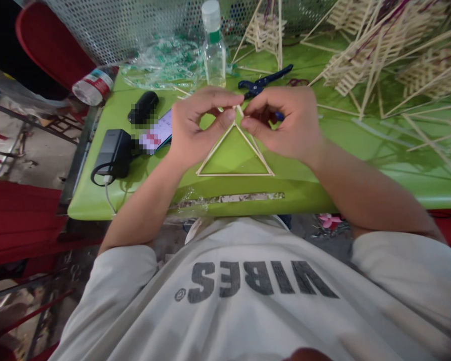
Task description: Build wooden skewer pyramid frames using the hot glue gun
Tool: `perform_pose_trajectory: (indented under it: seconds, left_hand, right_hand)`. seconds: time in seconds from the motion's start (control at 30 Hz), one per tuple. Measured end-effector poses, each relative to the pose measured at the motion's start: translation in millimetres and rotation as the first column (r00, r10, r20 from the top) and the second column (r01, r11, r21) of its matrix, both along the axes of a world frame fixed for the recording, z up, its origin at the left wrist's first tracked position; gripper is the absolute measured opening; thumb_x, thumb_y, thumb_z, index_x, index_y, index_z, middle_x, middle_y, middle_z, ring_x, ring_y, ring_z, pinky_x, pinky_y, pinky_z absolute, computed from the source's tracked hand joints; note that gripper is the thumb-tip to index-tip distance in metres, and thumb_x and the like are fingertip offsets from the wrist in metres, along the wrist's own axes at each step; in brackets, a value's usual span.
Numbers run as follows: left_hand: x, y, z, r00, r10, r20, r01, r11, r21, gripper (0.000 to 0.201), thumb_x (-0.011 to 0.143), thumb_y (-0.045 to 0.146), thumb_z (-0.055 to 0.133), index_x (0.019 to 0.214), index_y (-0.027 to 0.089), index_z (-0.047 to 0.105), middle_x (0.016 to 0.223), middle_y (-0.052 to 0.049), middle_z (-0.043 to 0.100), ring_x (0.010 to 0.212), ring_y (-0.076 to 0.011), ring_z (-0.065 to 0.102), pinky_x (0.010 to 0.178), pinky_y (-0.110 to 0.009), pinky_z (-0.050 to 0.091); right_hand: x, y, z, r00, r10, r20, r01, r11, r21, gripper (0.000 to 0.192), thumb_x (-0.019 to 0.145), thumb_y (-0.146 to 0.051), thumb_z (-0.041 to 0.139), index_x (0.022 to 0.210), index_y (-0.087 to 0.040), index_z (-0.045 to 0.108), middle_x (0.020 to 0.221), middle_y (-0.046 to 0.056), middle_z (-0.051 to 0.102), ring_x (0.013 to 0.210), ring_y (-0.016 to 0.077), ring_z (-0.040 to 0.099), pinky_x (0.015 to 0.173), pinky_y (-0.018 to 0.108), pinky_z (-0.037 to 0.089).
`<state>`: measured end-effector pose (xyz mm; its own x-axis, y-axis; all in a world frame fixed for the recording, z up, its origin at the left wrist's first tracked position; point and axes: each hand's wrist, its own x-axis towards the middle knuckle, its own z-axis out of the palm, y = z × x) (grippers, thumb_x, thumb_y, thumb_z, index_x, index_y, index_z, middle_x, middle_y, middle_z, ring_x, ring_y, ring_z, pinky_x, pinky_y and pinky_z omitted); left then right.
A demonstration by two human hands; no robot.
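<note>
A triangular frame of thin wooden sticks (235,174) is in front of me, its base towards me and its top corner between my hands. My left hand (201,128) is closed, thumb and forefinger pinching the frame near that corner. From the other side, my right hand (289,123) pinches the frame at the same corner, its fingers curled. The fingers partly hide the joint. Just beyond my right hand lie dark blue pliers (261,85), and a small dark blue part shows behind its fingers.
A clear bottle (215,60) stands at the back beside crumpled plastic wrap (165,60). At left are a phone (160,131), a black object (145,107) and a power bank (115,150) with a cable. Several stick structures (361,65) crowd the right of the green table (150,195).
</note>
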<state>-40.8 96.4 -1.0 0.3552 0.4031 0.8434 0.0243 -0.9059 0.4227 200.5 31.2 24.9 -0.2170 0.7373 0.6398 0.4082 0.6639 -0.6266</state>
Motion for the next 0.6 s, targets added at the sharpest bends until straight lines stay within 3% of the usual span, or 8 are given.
perform_pose_trajectory:
  seconds: [0.1, 0.3, 0.6]
  left_hand:
    - [2, -7, 3.6, 1.000, -0.015, 0.013, 0.015, 1.000, -0.005, 0.025, 0.121, 0.057, 0.075, 0.139, 0.044, 0.086, 0.117, 0.002, 0.089, 0.106, -0.0209, 0.088, 0.080, -0.040, 0.076]
    - [3, -6, -2.4, 0.998, -0.042, 0.054, 0.043, 0.999, -0.023, 0.036, 0.118, 0.059, 0.079, 0.152, 0.047, 0.081, 0.122, 0.003, 0.090, 0.108, -0.0214, 0.092, 0.083, -0.037, 0.079]
    - [-5, 8, -18.1, 0.997, -0.028, -0.070, 0.023, 0.997, -0.071, 0.040, 0.120, 0.065, 0.073, 0.155, 0.047, 0.074, 0.126, 0.000, 0.084, 0.120, -0.0266, 0.091, 0.105, -0.051, 0.080]
  right_hand:
    - [-4, -3, -1.9, 0.999, -0.023, 0.040, 0.025, 0.999, -0.045, 0.042, 0.102, -0.067, 0.093, 0.094, -0.028, 0.079, 0.080, 0.001, 0.073, 0.073, 0.0195, 0.066, 0.069, 0.037, 0.057]
    - [-4, 0, -2.9, 0.998, 0.015, 0.058, -0.011, 0.998, -0.068, 0.049, 0.102, -0.073, 0.091, 0.092, -0.027, 0.076, 0.080, 0.003, 0.070, 0.074, 0.0210, 0.064, 0.073, 0.040, 0.057]
    - [-6, -1, -5.4, 0.999, -0.010, 0.049, 0.013, 0.998, -0.065, 0.043, 0.103, -0.066, 0.091, 0.092, -0.028, 0.074, 0.080, 0.002, 0.069, 0.075, 0.0215, 0.064, 0.075, 0.040, 0.056]
